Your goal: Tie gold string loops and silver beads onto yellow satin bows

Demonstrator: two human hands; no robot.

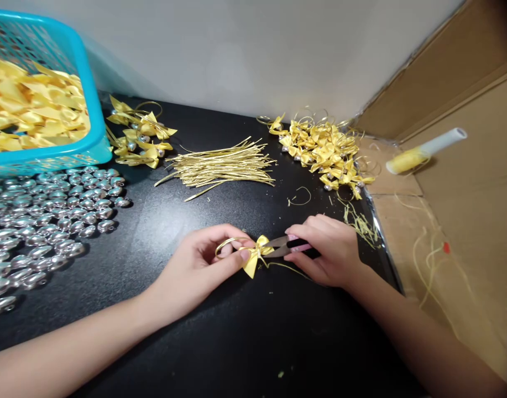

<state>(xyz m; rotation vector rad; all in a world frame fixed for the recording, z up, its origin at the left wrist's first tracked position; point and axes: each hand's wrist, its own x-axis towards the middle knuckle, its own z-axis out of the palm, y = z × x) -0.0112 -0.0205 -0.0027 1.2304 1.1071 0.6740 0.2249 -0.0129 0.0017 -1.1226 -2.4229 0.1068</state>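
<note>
My left hand point(214, 257) pinches a yellow ribbon bow point(250, 266) by its left side, and a gold cord loop point(220, 247) stands out between the fingers. In my right hand point(325, 249) is a pair of thread snips point(283, 247) with pink-and-black handles. Its two blades are parted, with their tips at the right side of the bow. From the bow's knot a thin yellow thread point(288, 267) runs right, beneath my right hand. Whether a silver bead hangs on this bow is hidden by my left fingers.
Silver beads point(50, 232) cover the table's left side, below a turquoise basket point(96, 119) of yellow bows. Gold cords point(224, 166) lie in the middle. Beaded bows point(143, 135) lie left of them, with a bigger pile point(323, 146) right. A thread spool point(427, 150) and thread clippings point(363, 225) are rightward.
</note>
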